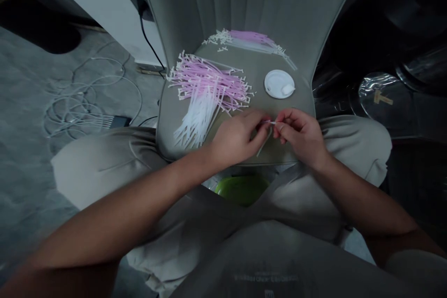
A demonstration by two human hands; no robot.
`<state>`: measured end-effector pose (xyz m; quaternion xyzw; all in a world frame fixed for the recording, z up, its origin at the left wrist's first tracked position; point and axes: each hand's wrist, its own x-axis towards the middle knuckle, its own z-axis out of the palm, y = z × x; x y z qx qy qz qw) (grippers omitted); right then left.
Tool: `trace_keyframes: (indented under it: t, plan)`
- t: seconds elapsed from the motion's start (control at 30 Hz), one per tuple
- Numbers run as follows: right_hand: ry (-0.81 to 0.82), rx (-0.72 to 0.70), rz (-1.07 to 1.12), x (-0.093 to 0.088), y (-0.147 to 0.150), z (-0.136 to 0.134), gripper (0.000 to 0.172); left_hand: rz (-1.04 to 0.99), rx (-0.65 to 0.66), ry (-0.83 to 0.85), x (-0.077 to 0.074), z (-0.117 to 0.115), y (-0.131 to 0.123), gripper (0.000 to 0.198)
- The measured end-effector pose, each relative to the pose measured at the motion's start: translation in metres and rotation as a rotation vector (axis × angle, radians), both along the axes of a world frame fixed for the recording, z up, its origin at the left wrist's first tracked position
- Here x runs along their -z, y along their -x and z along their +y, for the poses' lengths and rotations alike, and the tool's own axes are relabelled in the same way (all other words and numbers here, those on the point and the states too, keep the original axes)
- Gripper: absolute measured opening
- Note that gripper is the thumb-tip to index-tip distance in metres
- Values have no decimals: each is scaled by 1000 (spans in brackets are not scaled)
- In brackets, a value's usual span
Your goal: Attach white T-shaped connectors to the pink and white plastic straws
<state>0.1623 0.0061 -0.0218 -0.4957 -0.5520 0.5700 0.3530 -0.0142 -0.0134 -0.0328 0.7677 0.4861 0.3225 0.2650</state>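
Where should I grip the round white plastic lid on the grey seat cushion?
Probably pinch the rim of the round white plastic lid from the near side, by your right hand: it lies flat, its raised bump sits off-centre, and the pink-and-white plastic strips lie away to the left.

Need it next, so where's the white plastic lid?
In the head view, the white plastic lid lies on the right of the chair seat, beside the pink-and-white plastic strands, beyond the right hand.
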Motion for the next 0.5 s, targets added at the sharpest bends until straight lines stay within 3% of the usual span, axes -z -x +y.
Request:
trace_keyframes:
  t: [0.17, 0.5]
  plan:
    - [17, -2, 34, 1, 0, 5, 6, 75, 110, -35, 5, 9, 5, 28]
    - [31, -50, 59, -5, 1, 4, 7, 11, 139, -38, 5, 7, 5, 31]
